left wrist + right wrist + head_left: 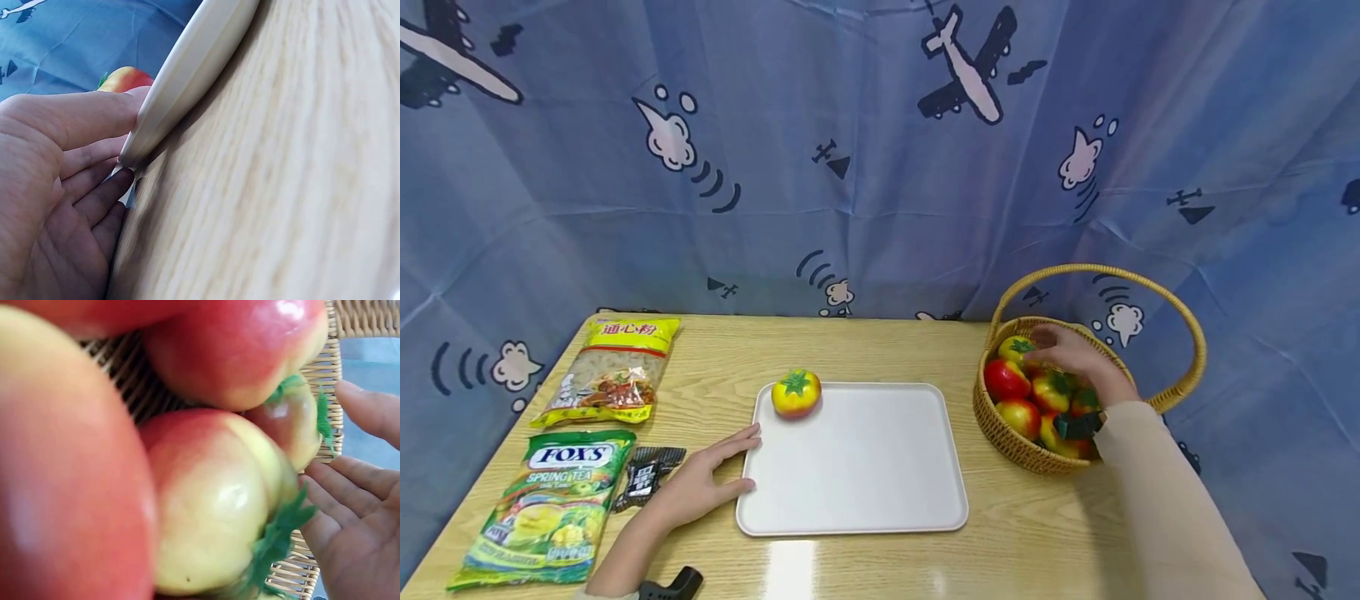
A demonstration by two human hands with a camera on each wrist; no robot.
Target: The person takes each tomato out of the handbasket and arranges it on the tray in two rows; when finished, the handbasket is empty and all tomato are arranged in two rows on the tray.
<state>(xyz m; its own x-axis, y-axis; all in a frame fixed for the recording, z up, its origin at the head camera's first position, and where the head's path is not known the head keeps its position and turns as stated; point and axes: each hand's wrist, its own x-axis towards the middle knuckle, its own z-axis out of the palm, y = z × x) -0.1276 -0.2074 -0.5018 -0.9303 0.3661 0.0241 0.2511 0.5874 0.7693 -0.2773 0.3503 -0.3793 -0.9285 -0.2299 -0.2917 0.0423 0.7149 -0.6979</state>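
Observation:
A red-and-yellow tomato [796, 396] with a green leafy top sits in the far left corner of the white tray [865, 467]. My left hand [703, 483] touches the tray's left rim with thumb and fingertips, thumb spread from fingers. In the left wrist view the thumb meets the rim [194, 69]. My right hand [1078, 358] is inside the wicker basket [1015, 442], above several red and yellow tomatoes [1007, 380]. The right wrist view has its fingers loosely extended beside a tomato [212, 500] with a green leaf, nothing in the palm.
At the left lie a bag of pasta [613, 371], a green candy bag [546, 508] and a small black packet [647, 477]. The basket's tall handle [1097, 268] arches over its opening. A blue curtain [880, 208] hangs behind the wooden table [880, 350].

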